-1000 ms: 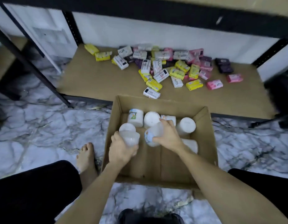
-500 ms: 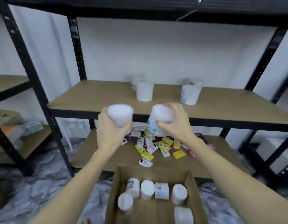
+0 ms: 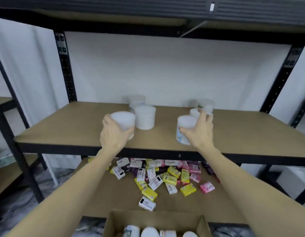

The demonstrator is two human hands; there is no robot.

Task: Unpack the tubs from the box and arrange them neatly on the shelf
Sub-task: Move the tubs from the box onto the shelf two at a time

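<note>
My left hand [image 3: 115, 134] grips a white tub [image 3: 123, 121] over the front of the middle shelf [image 3: 76, 127], just left of a tub [image 3: 145, 119] standing there. My right hand [image 3: 200, 130] grips another white tub [image 3: 185, 129] with a blue label, in front of two tubs [image 3: 205, 104] that stand further back. One more tub [image 3: 136, 100] stands at the back, behind the left pair. The open cardboard box [image 3: 112, 223] sits at the bottom edge with several white tubs [image 3: 149, 232] still inside.
Several soap packets [image 3: 158, 177] in yellow, pink, white and purple lie scattered on the lower shelf. Black steel uprights [image 3: 66, 65] frame the shelf unit. Another rack [image 3: 4, 130] stands to the left. The floor is marbled.
Both hands lifted a tub each out of the box, rose past the shelf edge and now hold the tubs over the middle shelf by the standing tubs. My view tilted up.
</note>
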